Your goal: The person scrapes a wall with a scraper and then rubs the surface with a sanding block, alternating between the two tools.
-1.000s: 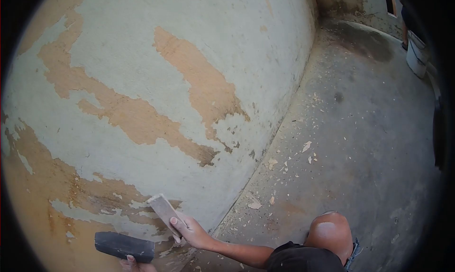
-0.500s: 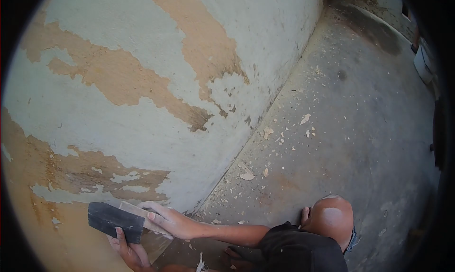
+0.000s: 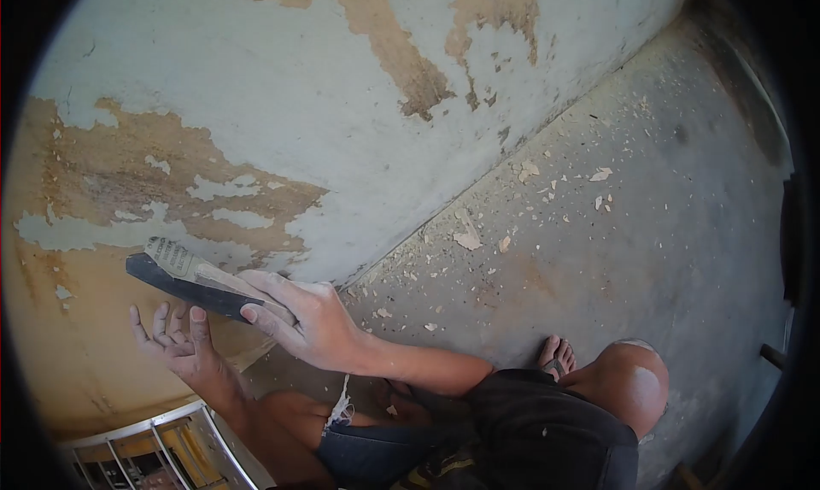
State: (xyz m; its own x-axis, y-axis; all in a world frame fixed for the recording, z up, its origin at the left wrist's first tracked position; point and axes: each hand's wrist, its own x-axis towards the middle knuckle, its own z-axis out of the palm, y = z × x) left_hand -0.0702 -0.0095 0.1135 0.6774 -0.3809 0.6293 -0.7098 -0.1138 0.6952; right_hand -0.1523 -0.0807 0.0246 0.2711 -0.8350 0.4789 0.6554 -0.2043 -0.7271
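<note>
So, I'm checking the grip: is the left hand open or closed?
Open: the left hand has parted, loosely curled fingers, closed around nothing.

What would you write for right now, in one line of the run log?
right hand: holds pale block, dark sheet | left hand: open, near dark sheet | wall: patchy | floor: scattered flakes

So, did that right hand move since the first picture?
Yes. Judged against the lowest brown patch on the wall, the right hand has moved downward in the view, farther from the patch.
</note>
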